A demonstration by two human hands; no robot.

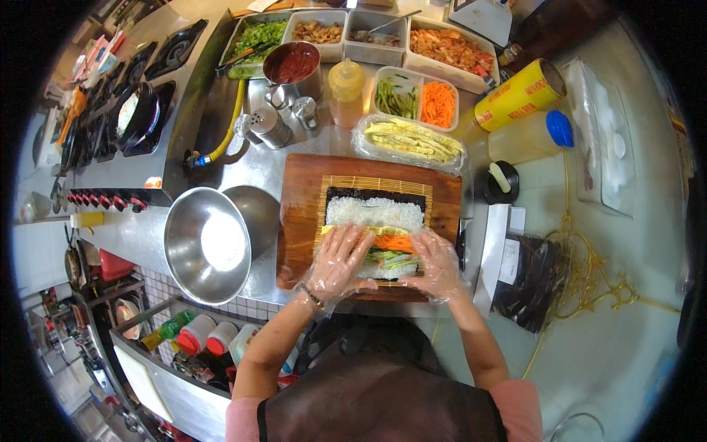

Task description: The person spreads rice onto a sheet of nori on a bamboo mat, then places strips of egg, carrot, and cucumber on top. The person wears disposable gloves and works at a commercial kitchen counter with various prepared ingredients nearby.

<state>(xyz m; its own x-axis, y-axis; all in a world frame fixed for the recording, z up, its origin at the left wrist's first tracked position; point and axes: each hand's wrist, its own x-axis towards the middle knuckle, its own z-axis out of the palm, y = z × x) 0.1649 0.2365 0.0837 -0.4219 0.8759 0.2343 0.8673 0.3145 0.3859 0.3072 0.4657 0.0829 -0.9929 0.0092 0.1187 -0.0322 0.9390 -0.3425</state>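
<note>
A bamboo rolling mat (377, 181) lies on a brown wooden board (301, 221), under a dark seaweed sheet (345, 192). White rice (375, 212) covers most of the sheet. Across it run a yellow egg strip (386, 229), shredded carrot (393, 242) and green cucumber strips (386, 258). My left hand (342, 257), in a clear plastic glove, spreads its fingers over the left end of the egg and carrot. At their right end, my right hand (436, 259), also gloved, touches the fillings. Both thumbs point inward near the mat's front edge.
A steel bowl (182, 248) stands left of the board. Behind are a tub of egg strips (414, 141), a divided cucumber-and-carrot container (418, 91), a squeeze bottle (346, 94), steel shakers (269, 127) and a pot of red sauce (293, 63). A stove with a pan (132, 119) is farther left.
</note>
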